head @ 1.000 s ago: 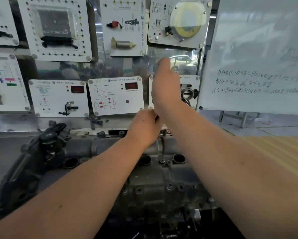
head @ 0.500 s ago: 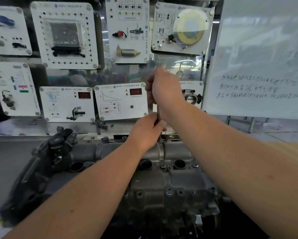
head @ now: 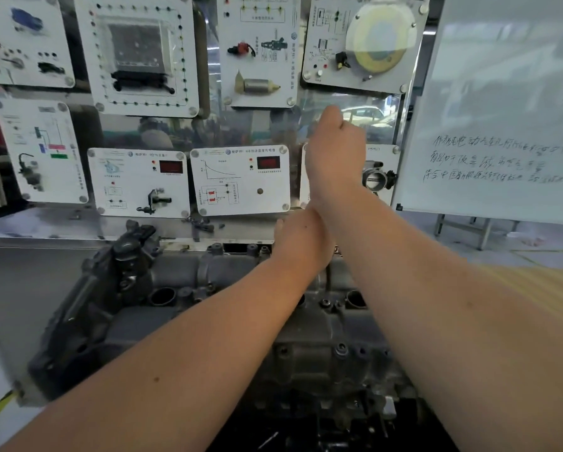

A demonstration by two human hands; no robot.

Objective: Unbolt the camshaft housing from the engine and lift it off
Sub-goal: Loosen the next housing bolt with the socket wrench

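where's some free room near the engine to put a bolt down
Bare grey benchtop left of the black end cover, and the metal ledge under the left panels. Crowded: small loose parts on the ledge below the middle panel, and both hands, left hand and right hand, over the camshaft housing.

Training workshop wall with instrument panels and a whiteboard

A reflective metal board (head: 250,132) fills the back wall, hung with white demonstration panels (head: 241,181) carrying parts, diagrams and two red digital readouts (head: 268,163). A throttle body (head: 376,177) sits on the panel furthest right in the lower row. At the right a whiteboard (head: 502,109) with handwritten lines stands on a metal frame (head: 482,230) over a pale floor (head: 534,249). Even, soft light covers the scene, with glare on the whiteboard's upper part
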